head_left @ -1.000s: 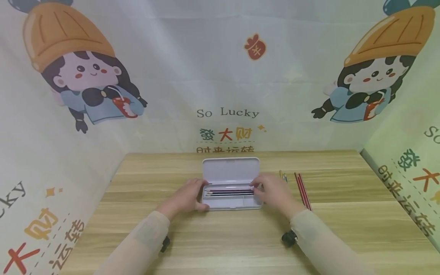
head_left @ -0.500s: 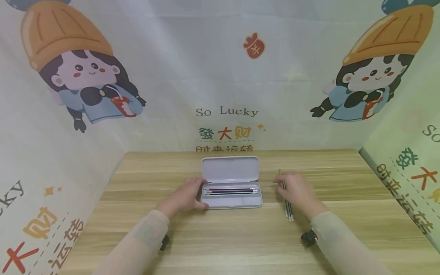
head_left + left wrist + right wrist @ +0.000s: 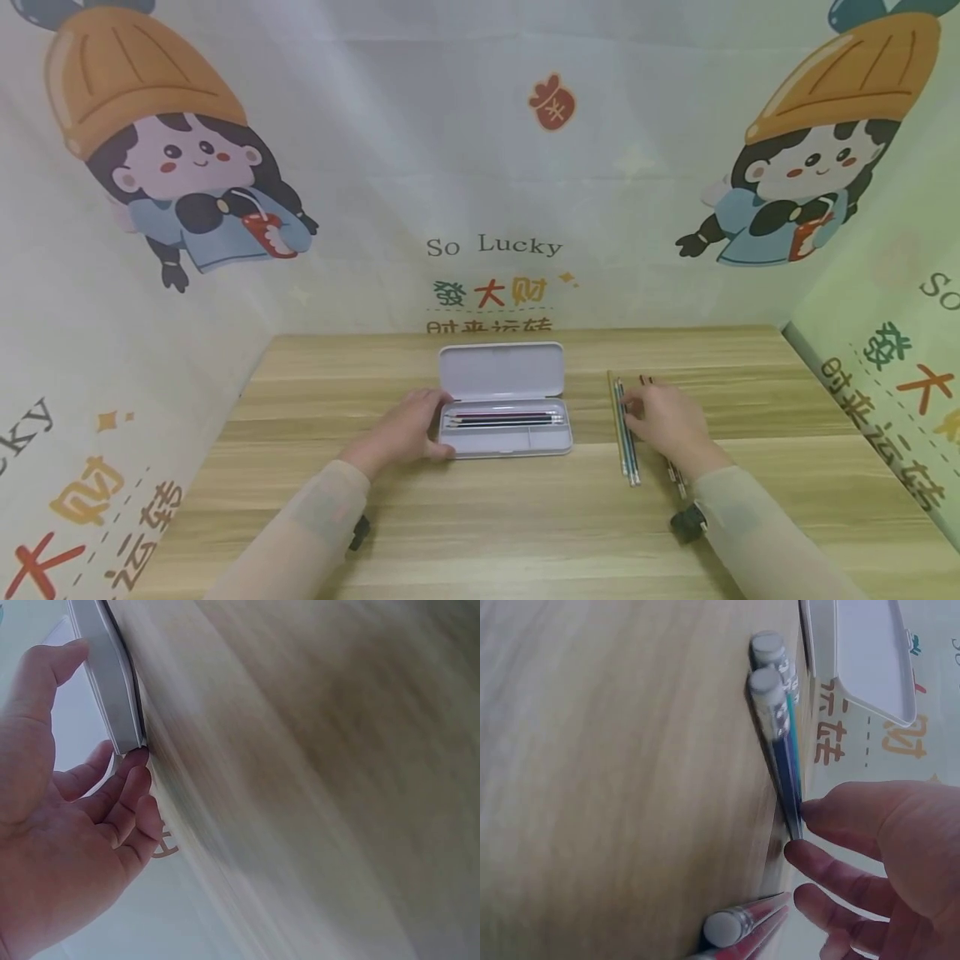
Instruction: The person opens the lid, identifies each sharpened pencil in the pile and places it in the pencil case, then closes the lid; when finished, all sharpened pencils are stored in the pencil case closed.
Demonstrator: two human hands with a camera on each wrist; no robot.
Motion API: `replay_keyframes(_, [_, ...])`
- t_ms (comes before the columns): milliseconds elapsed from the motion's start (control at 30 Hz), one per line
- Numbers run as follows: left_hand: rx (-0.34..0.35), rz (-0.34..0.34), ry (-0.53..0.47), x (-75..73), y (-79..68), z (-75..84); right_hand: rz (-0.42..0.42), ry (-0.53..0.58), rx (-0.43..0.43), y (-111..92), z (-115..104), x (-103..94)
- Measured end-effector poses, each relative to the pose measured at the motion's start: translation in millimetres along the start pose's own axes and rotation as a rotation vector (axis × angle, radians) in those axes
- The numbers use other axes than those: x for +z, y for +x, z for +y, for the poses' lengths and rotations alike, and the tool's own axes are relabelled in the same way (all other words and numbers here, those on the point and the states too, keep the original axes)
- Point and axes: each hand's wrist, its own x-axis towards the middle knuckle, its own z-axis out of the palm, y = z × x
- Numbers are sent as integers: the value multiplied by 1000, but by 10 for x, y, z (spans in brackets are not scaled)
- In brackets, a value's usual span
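Note:
An open white pencil case lies on the table with its lid raised at the back and several pencils in its rear compartment. My left hand grips its left end, thumb at the front and fingers at the back corner. In the left wrist view, the thumb and fingers span the case's end wall. To the right of the case, my right hand has thumb and forefinger on either side of a dark blue pencil, pinching it where it lies in a small row.
A yellowish pencil lies at the left of that row. Red pencils lie farther right, partly under the right hand in the head view. A printed cloth hangs behind the wooden table.
My right hand has left the case's right end and moved right, past the yellowish pencil, to the dark blue one. My left hand has stayed on the case.

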Motion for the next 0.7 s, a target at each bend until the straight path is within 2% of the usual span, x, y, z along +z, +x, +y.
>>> replay_keyframes(233, [-2,0,-4,15,0,-20,-42,26,50,-4,-1,6])
replay_keyframes(533, [3,-1,-6,10,-3,-15,-9,35,87,-2,-2,52])
replay_keyframes(700, [3,4,-7,15,0,-15,-11,103,108,6,-27,27])
